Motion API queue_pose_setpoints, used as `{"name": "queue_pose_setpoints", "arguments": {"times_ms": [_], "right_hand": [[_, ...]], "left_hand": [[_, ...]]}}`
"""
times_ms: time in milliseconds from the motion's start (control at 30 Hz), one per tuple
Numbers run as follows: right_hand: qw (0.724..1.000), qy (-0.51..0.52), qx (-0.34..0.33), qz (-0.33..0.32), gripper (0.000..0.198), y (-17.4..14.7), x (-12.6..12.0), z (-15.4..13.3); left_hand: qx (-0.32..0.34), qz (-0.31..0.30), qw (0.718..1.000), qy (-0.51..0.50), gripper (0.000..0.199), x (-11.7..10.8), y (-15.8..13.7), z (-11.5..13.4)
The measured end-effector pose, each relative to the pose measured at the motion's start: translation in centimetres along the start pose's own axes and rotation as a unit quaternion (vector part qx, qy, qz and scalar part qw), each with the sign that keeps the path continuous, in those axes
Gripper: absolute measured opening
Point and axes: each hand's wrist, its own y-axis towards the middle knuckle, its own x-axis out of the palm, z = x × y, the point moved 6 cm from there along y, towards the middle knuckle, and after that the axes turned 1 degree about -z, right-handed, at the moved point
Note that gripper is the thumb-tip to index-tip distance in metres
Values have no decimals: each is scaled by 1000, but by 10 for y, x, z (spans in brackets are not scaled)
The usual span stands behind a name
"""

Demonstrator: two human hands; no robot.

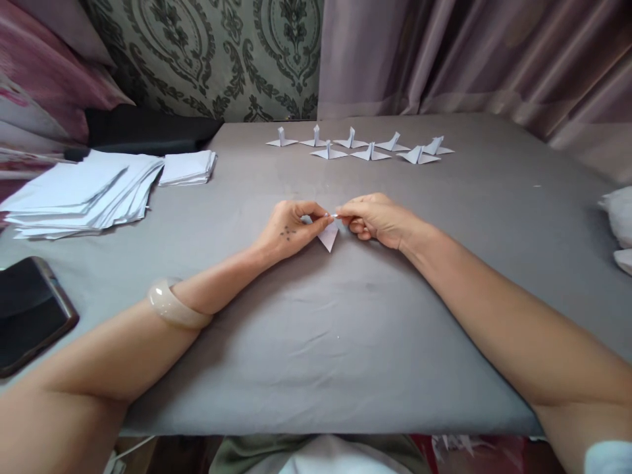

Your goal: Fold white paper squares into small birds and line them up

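Observation:
A small folded white paper figure (329, 237) is held between my two hands above the grey cloth, one pointed flap hanging down. My left hand (293, 227) pinches it between thumb and fingers from the left. From the right, the thumb and forefinger of my right hand (378, 218) grip a narrow tip of the same paper, the other fingers curled under. Most of the folded body is hidden behind my left fingers. Farther back stand several finished-looking folded paper birds (370, 153) with flat spread wings, in two loose rows.
On the left lie a large stack of white paper sheets (83, 191) and a smaller stack of paper squares (186, 168). A black folded cloth (148, 128) sits behind them. A phone (32, 316) lies at the left edge, a white bundle (619, 217) at the right.

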Motion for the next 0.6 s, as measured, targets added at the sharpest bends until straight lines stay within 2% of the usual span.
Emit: {"name": "queue_pose_setpoints", "arguments": {"times_ms": [100,233,367,467,600], "right_hand": [[999,40,11,24,12,1,-3,1],[999,28,7,18,13,2,-3,3],[1000,5,-1,17,12,3,-3,5],[1000,-7,-3,20,12,2,-3,5],[999,-31,-8,26,13,0,-1,4]], "left_hand": [[-10,41,999,28,20,-4,2,-4],[-23,70,992,101,13,-9,1,-11],[-25,52,984,168,31,-12,-2,-12],[-28,40,976,212,29,-15,-2,-14],[-9,-33,974,222,36,-9,3,-18]]}}
